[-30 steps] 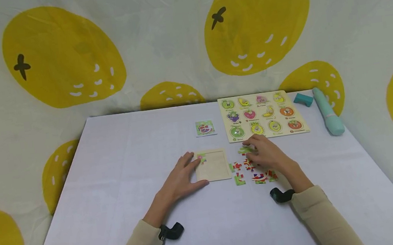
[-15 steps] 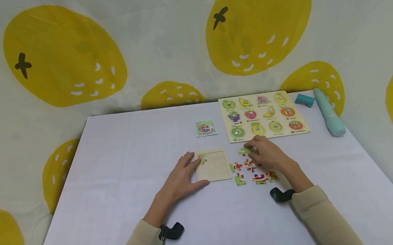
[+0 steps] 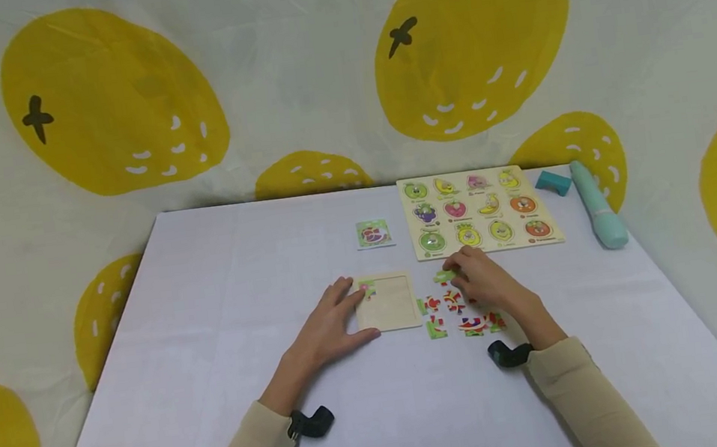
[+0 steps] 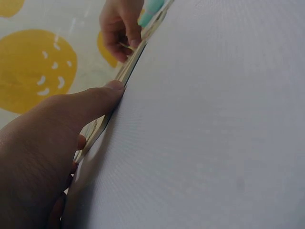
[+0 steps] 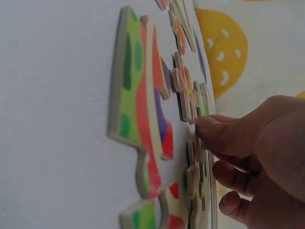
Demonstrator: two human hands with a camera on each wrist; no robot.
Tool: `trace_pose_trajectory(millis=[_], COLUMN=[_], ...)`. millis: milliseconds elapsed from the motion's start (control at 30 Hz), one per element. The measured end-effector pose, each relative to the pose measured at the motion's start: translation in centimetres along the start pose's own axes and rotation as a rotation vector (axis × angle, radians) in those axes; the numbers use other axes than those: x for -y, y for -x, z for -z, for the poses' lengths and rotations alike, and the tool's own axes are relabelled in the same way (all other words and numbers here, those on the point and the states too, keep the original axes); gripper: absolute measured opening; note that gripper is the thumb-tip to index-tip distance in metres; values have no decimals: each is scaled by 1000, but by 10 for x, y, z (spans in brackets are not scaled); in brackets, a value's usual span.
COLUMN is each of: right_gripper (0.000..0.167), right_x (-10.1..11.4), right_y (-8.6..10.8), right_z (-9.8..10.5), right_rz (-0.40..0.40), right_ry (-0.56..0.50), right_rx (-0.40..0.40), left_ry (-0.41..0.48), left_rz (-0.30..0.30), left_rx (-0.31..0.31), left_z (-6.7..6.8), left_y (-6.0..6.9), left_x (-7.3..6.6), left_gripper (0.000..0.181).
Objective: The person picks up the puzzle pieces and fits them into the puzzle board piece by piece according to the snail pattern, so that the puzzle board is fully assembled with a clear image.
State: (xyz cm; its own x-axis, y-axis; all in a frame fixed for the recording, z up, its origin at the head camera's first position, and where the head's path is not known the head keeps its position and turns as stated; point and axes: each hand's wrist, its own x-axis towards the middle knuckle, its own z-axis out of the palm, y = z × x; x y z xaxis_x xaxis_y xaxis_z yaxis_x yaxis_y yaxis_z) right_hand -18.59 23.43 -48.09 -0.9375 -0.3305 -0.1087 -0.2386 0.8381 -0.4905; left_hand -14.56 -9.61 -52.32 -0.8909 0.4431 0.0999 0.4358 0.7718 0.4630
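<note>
My left hand (image 3: 325, 333) rests with spread fingers on the left side of a square wooden tray (image 3: 399, 326); its thumb touches the front edge. A small pink and green puzzle piece (image 3: 369, 289) lies in the tray's top left corner by the index fingertip. Right of the tray, my right hand (image 3: 492, 283) pinches a green piece (image 3: 443, 276) low at the table, thumb against it in the right wrist view. Loose red and green pieces (image 3: 436, 328) lie just in front, among them a large striped piece (image 5: 145, 95). The right fingers partly cover some pieces.
A fruit board (image 3: 477, 195) stretches along the back right. Beside it are a teal block (image 3: 553, 183) and a mint-coloured stick-shaped object (image 3: 598, 207). A small picture card (image 3: 373, 234) lies behind the tray.
The right thumb and fingers have drawn closer together at the green piece, uncovering a little more of the pieces beside it. The left hand stays on the tray.
</note>
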Motion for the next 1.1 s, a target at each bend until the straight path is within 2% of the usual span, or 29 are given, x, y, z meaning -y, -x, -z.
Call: trace_pose_trajectory(millis=[433, 767, 1100], right_gripper=[26, 20, 18], right_x=[-2, -5, -6], right_y=[0, -2, 0], right_z=[4, 3, 5], right_rz=[-17, -14, -14], right_ry=[-78, -101, -85], right_rx=[12, 10, 0], left_ry=[-10, -6, -18], left_rz=[-2, 5, -8], left_rx=[8, 26, 7], left_z=[1, 0, 0], left_y=[-3, -1, -1], left_x=[1, -1, 0], left_gripper=[84, 84, 84])
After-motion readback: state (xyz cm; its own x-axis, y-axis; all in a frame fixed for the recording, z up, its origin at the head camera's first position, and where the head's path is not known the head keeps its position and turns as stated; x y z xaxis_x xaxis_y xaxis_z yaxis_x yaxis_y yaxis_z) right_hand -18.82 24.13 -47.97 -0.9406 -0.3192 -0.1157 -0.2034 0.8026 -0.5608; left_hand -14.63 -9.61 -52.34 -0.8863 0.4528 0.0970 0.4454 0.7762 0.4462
